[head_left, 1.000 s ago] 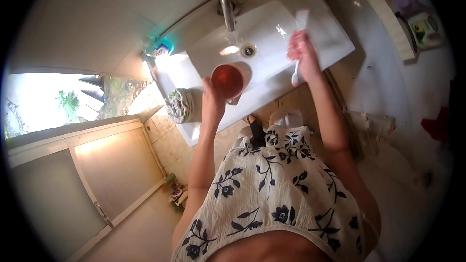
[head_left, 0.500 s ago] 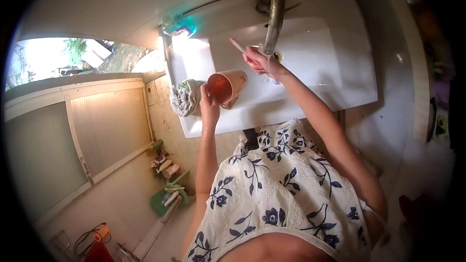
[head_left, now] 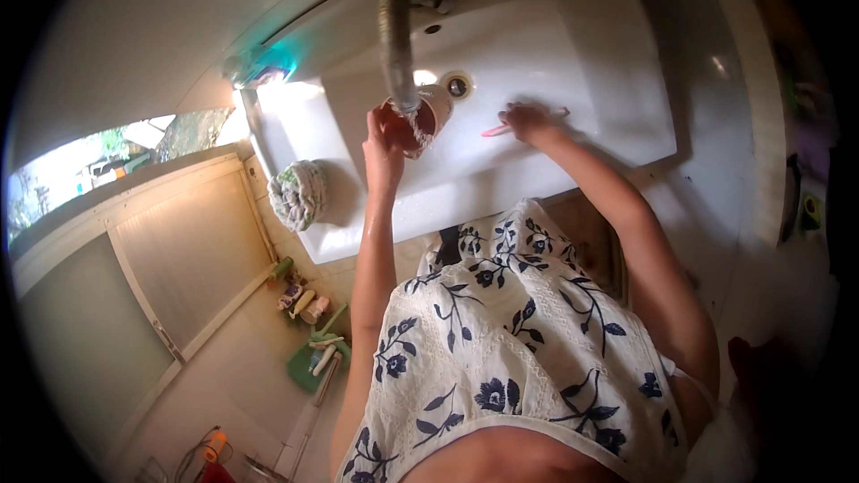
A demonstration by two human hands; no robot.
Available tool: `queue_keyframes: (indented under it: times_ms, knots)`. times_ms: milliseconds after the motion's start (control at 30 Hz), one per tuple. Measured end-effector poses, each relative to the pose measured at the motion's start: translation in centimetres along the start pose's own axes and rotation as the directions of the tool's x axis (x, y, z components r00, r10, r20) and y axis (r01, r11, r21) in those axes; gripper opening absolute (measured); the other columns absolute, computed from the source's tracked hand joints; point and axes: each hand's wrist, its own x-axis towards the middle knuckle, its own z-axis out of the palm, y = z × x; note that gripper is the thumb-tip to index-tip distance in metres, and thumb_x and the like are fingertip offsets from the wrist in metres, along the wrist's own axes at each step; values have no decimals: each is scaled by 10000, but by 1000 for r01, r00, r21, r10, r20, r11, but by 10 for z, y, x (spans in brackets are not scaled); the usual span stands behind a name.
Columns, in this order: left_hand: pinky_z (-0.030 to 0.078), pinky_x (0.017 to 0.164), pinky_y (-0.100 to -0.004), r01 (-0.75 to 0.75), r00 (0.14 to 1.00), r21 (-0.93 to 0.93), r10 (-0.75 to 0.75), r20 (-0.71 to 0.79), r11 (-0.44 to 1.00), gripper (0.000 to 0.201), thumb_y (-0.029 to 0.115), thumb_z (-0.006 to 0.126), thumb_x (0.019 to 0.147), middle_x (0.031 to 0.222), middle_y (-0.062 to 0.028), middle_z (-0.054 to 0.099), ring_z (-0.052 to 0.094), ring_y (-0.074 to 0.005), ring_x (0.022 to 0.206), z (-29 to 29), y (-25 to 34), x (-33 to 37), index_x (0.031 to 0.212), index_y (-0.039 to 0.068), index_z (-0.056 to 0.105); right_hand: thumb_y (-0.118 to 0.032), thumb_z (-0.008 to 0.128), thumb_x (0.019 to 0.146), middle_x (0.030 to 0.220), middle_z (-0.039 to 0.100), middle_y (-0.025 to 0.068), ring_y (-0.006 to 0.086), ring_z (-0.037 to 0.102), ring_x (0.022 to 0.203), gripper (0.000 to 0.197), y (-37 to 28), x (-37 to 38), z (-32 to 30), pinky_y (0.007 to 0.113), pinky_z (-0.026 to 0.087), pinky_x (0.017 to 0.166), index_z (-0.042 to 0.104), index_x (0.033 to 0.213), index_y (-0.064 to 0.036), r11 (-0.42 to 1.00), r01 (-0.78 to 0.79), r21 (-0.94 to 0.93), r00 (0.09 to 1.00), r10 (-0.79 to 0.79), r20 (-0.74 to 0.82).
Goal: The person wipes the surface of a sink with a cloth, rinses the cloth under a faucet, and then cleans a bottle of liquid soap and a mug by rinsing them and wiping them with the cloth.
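My left hand (head_left: 386, 145) is closed round the side of a pinkish cup (head_left: 438, 105) with a reddish inside. The cup is tilted, its mouth under the metal faucet (head_left: 397, 36), and water (head_left: 419, 123) runs into it. Over the right part of the white sink (head_left: 573, 45), my right hand (head_left: 530, 121) is closed on a slim pink toothbrush-like stick (head_left: 495, 131). Both ends of the stick show past my fingers, but motion blur hides its details. The drain (head_left: 458, 85) lies between the cup and my right hand.
A rolled white-and-green cloth (head_left: 298, 195) sits on the sink's left ledge. Behind it stands a teal bottle (head_left: 279, 61). A framed panel (head_left: 188, 250) and an open window gap are at the left. A green basin (head_left: 313, 365) with things in it stands on the floor.
My left hand has brought the cup under the running water. My right hand has left the faucet stream and moved right and nearer with the pink stick. The view has shifted.
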Motion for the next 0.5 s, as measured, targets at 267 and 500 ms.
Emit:
queue_keyframes:
  times_ms: [267, 500]
  knots:
    - [434, 685, -346, -190, 976, 53, 183, 118, 980, 302, 7, 374, 760, 877, -191, 546, 550, -295, 790, 4, 50, 6, 1061, 10, 401, -102, 509, 701, 902, 535, 116, 245, 513, 902, 153, -9, 15, 21, 363, 419, 747, 543, 849, -82, 991, 62, -119, 991, -76, -112]
    - [428, 574, -275, -186, 979, -158, 169, -114, 970, 230, 14, 396, 768, 725, -89, 552, 527, -137, 642, 12, 8, 6, 982, -6, 478, -344, 445, 807, 1062, 480, 81, 208, 451, 1008, 357, -39, 15, -17, 365, 373, 834, 474, 1071, -105, 220, 217, 951, 944, 200, -262]
